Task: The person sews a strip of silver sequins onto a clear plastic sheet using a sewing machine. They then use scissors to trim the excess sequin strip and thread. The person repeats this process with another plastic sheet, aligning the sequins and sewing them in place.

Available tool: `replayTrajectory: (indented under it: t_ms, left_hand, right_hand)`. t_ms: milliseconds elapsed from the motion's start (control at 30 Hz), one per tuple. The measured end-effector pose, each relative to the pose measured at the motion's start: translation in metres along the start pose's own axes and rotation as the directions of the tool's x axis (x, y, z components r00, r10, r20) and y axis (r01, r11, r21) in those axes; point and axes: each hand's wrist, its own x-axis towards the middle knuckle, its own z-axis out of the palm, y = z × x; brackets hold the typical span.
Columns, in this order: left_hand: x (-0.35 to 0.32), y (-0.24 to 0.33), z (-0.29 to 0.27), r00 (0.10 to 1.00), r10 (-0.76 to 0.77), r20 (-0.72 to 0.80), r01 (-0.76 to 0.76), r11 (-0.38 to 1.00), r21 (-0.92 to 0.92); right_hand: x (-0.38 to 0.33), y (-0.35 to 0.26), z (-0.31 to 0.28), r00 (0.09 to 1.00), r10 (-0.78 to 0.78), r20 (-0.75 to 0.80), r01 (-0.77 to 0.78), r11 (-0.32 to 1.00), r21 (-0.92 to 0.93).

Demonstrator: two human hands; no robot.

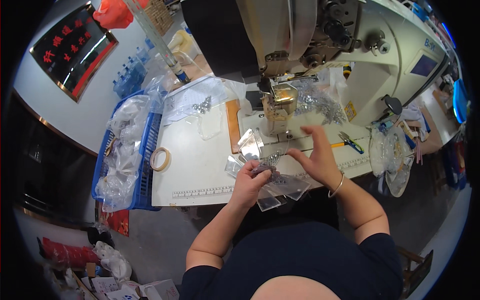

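My left hand (247, 183) pinches a silvery, beaded-looking piece (272, 159) at the front edge of the sewing table. Stiff, clear plastic flaps (291, 187) fan out from it on several sides, some hanging past the table edge. My right hand (320, 159) is raised to the right of the piece, thumb and fingers apart, holding nothing. Just beyond both hands stands the needle and presser-foot area of a sewing machine (276, 117). A thin thread seems to run from there down to the piece. My left fingers hide part of it.
Thread snips (351, 142) lie right of my right hand. An orange-brown strip (233, 125), a tape roll (160, 159) and a blue basket (155, 165) of plastic-wrapped goods are leftward. Silvery pieces (320, 102) are heaped behind the needle; a plastic bag (395, 155) hangs at the right edge.
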Motion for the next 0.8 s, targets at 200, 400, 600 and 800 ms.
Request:
replayTrajectory:
  t_ms: [200, 400, 600, 800]
  left_hand:
    - [-0.002, -0.005, 0.01, 0.998, -0.051, -0.034, 0.048, 0.996, -0.073]
    - [0.001, -0.006, 0.009, 0.99, -0.086, -0.113, 0.06, 0.974, -0.22]
    - [-0.006, -0.01, 0.0, 0.999, -0.045, 0.0, 0.045, 0.997, -0.059]
    - [-0.007, -0.009, 0.001, 0.991, -0.119, -0.052, 0.114, 0.989, -0.09]
  right_hand:
    - [-0.014, -0.002, 0.029, 0.895, 0.329, 0.301, -0.446, 0.637, 0.629]
    - [-0.023, -0.008, 0.03, 0.993, -0.052, -0.108, 0.09, 0.918, 0.385]
    - [-0.02, -0.001, 0.031, 0.872, 0.426, 0.243, -0.479, 0.635, 0.606]
    - [-0.021, 0.002, 0.031, 0.831, 0.391, 0.395, -0.551, 0.486, 0.678]
